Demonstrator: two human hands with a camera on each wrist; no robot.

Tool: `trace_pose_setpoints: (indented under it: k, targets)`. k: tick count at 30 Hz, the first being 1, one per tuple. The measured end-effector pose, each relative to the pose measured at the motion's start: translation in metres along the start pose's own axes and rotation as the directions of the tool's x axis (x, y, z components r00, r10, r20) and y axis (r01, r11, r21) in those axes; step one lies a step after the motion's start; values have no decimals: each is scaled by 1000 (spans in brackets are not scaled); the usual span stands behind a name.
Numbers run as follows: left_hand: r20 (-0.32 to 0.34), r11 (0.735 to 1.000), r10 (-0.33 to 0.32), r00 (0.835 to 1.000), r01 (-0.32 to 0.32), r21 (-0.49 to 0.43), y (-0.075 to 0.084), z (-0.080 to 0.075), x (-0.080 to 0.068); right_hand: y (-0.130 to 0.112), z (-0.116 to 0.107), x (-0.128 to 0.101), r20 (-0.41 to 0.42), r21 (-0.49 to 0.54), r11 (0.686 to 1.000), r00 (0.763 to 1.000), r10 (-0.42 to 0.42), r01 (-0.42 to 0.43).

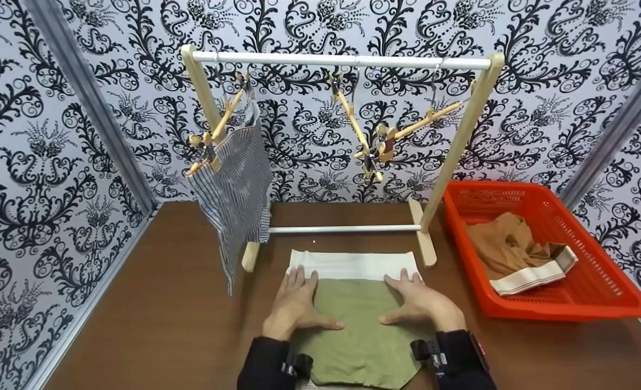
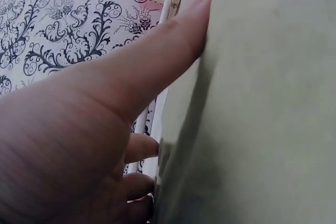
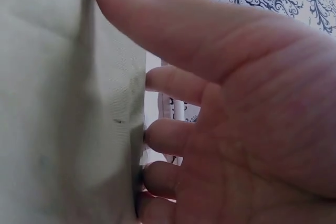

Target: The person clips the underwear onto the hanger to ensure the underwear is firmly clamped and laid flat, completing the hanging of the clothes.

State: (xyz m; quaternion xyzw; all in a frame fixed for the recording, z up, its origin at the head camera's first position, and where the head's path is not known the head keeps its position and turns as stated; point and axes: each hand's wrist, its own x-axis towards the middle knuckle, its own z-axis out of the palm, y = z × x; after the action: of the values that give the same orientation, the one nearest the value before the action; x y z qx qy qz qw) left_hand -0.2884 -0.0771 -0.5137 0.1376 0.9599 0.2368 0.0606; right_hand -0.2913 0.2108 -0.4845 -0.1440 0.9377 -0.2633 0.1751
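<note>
Pressing flat with straight fingers, both hands (image 1: 299,306) (image 1: 420,303) hold the green garment (image 1: 361,336), waistband (image 1: 353,265) toward the rack (image 1: 342,60).

Head view: near edge of the green cloth (image 1: 364,330) cut off by the bottom of the frame; its upper corners hidden under the left hand (image 1: 294,302) and right hand (image 1: 421,304). Forearms cropped at the bottom edge. Red basket (image 1: 615,290): the tan garment (image 1: 502,244) is bunched, so its form cannot be told. Wrist views: both hands fill the frame, blurred; fingertips hidden behind the cloth edge at centre.
</note>
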Motion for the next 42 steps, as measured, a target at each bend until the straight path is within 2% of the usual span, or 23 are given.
trace_pose_setpoints:
  k: [6,9,11,14,16,19,21,24,27,29,31,33,36,37,39,41,42]
  targets:
    - [-3,1000,-15,1000,15,-22,3,0,-1,3,1,2,-30,3,1000,1000,-8,8]
    - [37,998,-27,999,29,-57,9,-4,-5,4,0,2,-35,12,1000,999,-9,10]
    - [93,996,-28,995,35,-80,15,-10,-9,6,-2,2,-35,17,1000,999,-9,9]
    - [175,997,-19,984,31,-66,26,-18,-17,8,-4,0,-42,15,1000,999,4,-4]
    - [205,999,-22,979,30,-35,32,-21,-22,9,-5,-1,-42,14,1000,999,11,-10]
    - [207,999,-46,977,45,12,38,-20,-26,7,-9,-5,-46,17,1000,999,6,-5]
    - [204,998,-62,977,57,29,40,-19,-27,2,-13,-8,-67,20,999,997,-37,38]
    - [208,998,-68,976,67,12,40,-18,-26,-13,-22,-15,-151,18,989,978,-145,149]
    - [206,999,-40,978,41,-1,37,-18,-23,-32,-30,-23,-251,8,965,935,-250,261]
    - [203,1000,-14,979,17,-16,36,-19,-22,-46,-33,-30,-305,31,951,909,-284,308]
    - [186,999,20,982,-14,-33,35,-21,-23,-58,-34,-36,-335,104,928,891,-307,359]
    - [142,993,76,987,-62,-103,34,-24,-23,-67,-35,-39,-358,214,886,877,-320,411]
    - [7,966,156,988,-151,-208,31,-29,-24,-74,-39,-38,-389,369,812,868,-308,453]
    - [-42,951,176,984,-181,-250,30,-31,-24,-76,-42,-37,-400,404,791,866,-299,460]
    - [-132,915,192,972,-226,-335,29,-39,-20,-79,-52,-35,-428,437,772,862,-272,460]
    - [-181,872,141,973,-209,-443,31,-50,-14,-83,-65,-34,-456,451,754,849,-266,478]
    - [-197,842,127,972,-210,-497,33,-58,-10,-86,-71,-32,-463,479,728,846,-265,490]
